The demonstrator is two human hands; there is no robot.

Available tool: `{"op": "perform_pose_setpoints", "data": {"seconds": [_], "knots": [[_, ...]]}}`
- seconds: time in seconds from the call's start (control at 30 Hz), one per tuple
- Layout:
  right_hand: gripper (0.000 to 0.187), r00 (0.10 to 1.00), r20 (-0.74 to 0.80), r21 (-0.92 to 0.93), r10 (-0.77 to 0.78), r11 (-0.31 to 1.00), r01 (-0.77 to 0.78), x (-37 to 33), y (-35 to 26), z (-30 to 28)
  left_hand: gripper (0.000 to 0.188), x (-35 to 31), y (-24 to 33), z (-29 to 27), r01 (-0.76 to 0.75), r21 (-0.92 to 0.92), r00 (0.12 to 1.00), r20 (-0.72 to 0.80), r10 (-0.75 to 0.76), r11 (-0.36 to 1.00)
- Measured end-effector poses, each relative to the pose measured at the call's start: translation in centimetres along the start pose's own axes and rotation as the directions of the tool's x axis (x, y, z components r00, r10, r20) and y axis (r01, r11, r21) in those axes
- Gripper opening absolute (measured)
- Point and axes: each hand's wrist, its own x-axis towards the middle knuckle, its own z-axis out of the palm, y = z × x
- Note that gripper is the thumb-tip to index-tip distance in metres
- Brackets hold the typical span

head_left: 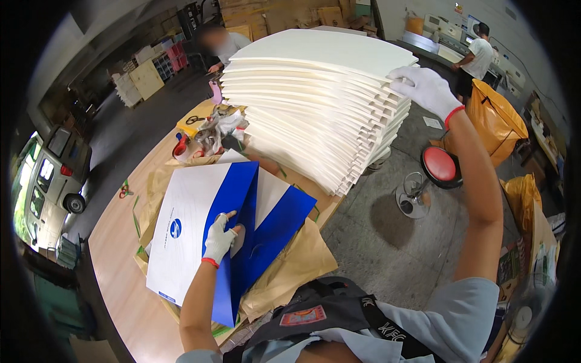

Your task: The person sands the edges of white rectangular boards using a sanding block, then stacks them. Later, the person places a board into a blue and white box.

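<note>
My left hand (220, 239), in a white glove with a red cuff and some bare fingertips, grips a large white-and-blue printed folder (190, 202) by its blue side. Beneath it, partly hidden, lies another white-and-blue folder (278, 236), on brown wrapping paper (296, 266). My right arm reaches out to a tall, fanned stack of white card sheets (302, 103). There my right hand (426, 89), gloved in white too, has its fingers closed on the near right corner of the top sheet (327, 48); the thumb is partly hidden.
The wooden table (115, 260) carries red tape (180, 146), scissors (195, 120) and crumpled plastic. Right of it stand a red round stool (440, 164) and an orange sack (493, 121). One person (227, 45) works beyond the stack, another (481, 57) at far right.
</note>
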Motion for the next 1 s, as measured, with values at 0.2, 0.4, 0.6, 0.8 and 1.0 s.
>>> {"op": "perform_pose_setpoints", "data": {"seconds": [0.2, 0.4, 0.6, 0.8, 1.0], "knots": [[0.02, 0.832, -0.148, -0.473, -0.535, 0.777, 0.416, 5.3, 1.8, -2.2, 0.044, -0.4, 1.2, -1.5, 0.276, -0.402, 0.938, 0.312, -0.153, 0.873], [0.018, 0.399, -0.211, -0.452, -0.892, 0.451, 0.77, 4.8, -14.6, -2.2, 0.039, -2.0, 3.3, -3.7, 0.141, -0.376, 0.987, 0.124, -0.101, 0.916], [0.009, 0.162, -0.204, -0.414, -0.966, 0.235, 0.88, -6.3, -27.6, -0.9, 0.046, -2.9, 4.1, -4.4, 0.149, -0.351, 0.978, 0.19, -0.086, 0.924], [0.016, 0.03, -0.33, -0.419, -0.944, 0.175, 0.891, -17.7, -36.1, 3.0, 0.051, 0.5, -8.8, -8.5, -0.497, -0.162, 0.86, 0.038, 0.508, 0.853], [0.018, 0.309, -0.262, 0.357, -0.914, 0.206, 0.911, -31.3, -41.3, 13.5, 0.067, -9.3, -10.7, -6.2, -0.008, 0.205, 0.999, 0.034, 0.001, 0.979]]}}
